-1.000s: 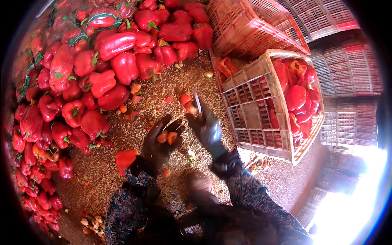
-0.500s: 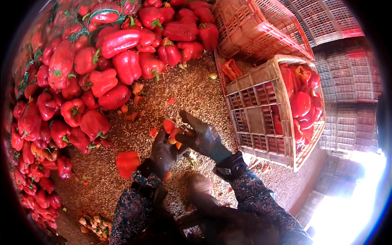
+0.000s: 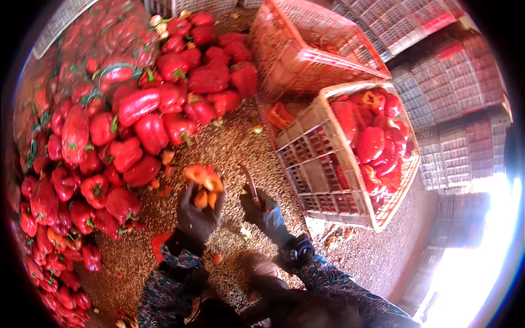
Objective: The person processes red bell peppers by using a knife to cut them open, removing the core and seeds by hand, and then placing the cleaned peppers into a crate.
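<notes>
Presently cups curved orange-red pepper pieces (image 3: 214, 182) in the half-curled left hand (image 3: 197, 217) and grips, apart to their right, a slim metal-bladed knife (image 3: 250, 180) pointing forward and leftward in the tightly curled right hand (image 3: 263, 212).

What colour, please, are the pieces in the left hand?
The pieces look orange in the head view.

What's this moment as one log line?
left hand: holding orange pepper pieces | right hand: holding knife | nearby: crate of red peppers
</notes>
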{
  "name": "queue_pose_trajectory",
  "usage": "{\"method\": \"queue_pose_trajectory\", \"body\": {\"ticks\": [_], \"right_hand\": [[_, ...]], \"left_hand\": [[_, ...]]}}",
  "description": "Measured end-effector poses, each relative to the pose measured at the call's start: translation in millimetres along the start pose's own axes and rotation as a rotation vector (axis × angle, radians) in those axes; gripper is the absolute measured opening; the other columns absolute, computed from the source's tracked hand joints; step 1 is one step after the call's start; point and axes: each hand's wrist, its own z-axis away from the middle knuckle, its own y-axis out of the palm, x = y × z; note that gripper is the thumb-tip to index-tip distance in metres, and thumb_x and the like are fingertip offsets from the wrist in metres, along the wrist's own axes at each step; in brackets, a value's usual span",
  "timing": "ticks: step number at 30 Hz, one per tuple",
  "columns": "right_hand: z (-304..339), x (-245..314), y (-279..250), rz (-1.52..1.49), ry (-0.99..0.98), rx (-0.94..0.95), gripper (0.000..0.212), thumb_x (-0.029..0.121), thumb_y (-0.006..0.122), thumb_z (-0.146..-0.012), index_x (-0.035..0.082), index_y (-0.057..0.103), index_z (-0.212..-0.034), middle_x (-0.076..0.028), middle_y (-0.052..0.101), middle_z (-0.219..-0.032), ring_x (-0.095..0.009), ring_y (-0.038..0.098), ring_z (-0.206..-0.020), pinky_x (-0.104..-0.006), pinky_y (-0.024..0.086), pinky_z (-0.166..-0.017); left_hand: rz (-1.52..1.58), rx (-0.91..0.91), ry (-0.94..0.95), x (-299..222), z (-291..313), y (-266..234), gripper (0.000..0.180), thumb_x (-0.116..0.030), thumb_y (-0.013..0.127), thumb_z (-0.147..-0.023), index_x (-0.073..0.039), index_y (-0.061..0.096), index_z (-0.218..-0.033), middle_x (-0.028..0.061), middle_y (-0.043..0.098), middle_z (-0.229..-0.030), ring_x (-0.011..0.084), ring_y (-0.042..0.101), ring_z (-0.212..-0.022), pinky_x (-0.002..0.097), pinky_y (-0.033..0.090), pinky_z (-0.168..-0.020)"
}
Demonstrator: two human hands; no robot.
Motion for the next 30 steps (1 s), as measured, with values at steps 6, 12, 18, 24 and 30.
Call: {"method": "queue_pose_trajectory", "body": {"ticks": [6, 12, 18, 24, 30], "right_hand": [[34.3, -11.1, -3.1, -0.139, 0.138, 0.006, 0.034, 0.020, 0.064, -0.098, -0.002, 0.055, -0.123, 0.001, 0.057, -0.081, -0.006, 0.053, -0.066, -0.0240, 0.044, -0.054], [46.5, 7.8, -10.2, -0.026, 0.100, 0.018, 0.040, 0.008, 0.060, -0.094, -0.005, 0.052, -0.130, 0.000, 0.058, -0.077, -0.007, 0.054, -0.065, -0.0253, 0.044, -0.056], [64.9, -11.9, 18.3, 0.020, 0.252, 0.241, 0.029, 0.017, 0.064, -0.095, 0.005, 0.062, -0.121, -0.006, 0.063, -0.071, -0.012, 0.061, -0.060, -0.0271, 0.048, -0.055], [65.5, -15.9, 60.5, 0.486, -0.101, 0.519, 0.036, 0.028, 0.065, -0.095, 0.004, 0.062, -0.123, -0.018, 0.069, -0.091, -0.029, 0.069, -0.079, -0.0397, 0.054, -0.068], [61.1, -46.7, 90.5, 0.621, -0.336, 0.524, 0.038, 0.029, 0.066, -0.094, 0.006, 0.059, -0.125, -0.019, 0.068, -0.113, -0.035, 0.069, -0.096, -0.0446, 0.055, -0.078]], "left_hand": [[-0.293, 0.789, 0.269, -14.3, -30.2, 195.0, 0.036, -0.024, 0.055, -0.101, -0.006, 0.055, -0.132, 0.0094, 0.058, -0.131, 0.0260, 0.056, -0.118, 0.0354, 0.051, -0.098], [-0.769, 0.797, 0.487, -44.5, 33.9, 176.1, 0.033, -0.018, 0.062, -0.097, 0.000, 0.060, -0.124, 0.0079, 0.064, -0.116, 0.0187, 0.062, -0.101, 0.0296, 0.053, -0.085], [-1.116, -0.552, 0.710, -117.6, 152.1, -108.5, 0.024, -0.016, 0.065, -0.096, 0.001, 0.067, -0.113, 0.0048, 0.069, -0.102, 0.0111, 0.064, -0.083, 0.0224, 0.051, -0.072], [-1.115, -0.728, 0.564, -35.3, 180.8, -183.3, 0.041, -0.014, 0.072, -0.089, 0.005, 0.057, -0.123, 0.0101, 0.066, -0.104, 0.0143, 0.062, -0.091, 0.0279, 0.052, -0.079], [-1.203, -0.492, 0.631, -32.3, 117.2, -172.6, 0.044, -0.016, 0.074, -0.089, 0.001, 0.058, -0.126, 0.0081, 0.068, -0.107, 0.0134, 0.063, -0.091, 0.0290, 0.053, -0.076]]}}
